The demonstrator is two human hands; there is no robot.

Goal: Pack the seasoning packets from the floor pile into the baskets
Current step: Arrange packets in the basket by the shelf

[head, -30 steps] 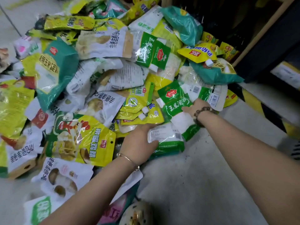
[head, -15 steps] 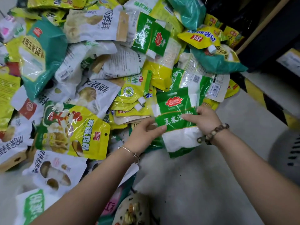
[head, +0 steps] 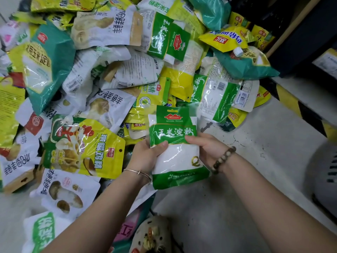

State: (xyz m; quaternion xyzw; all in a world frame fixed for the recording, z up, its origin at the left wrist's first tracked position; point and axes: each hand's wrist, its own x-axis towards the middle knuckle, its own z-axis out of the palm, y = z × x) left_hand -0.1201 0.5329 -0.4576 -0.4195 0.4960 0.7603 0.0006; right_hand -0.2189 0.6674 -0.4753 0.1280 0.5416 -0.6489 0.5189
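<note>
Both my left hand and right hand pinch the green-and-white starch packet upright by its sides, lifted at the floor pile's near edge, so I'd press thumbs firmly on the slippery film and swing it right toward what looks like a grey basket

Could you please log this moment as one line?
left hand, right hand: gripping green-and-white packet | beside pile | not yet packed
</note>
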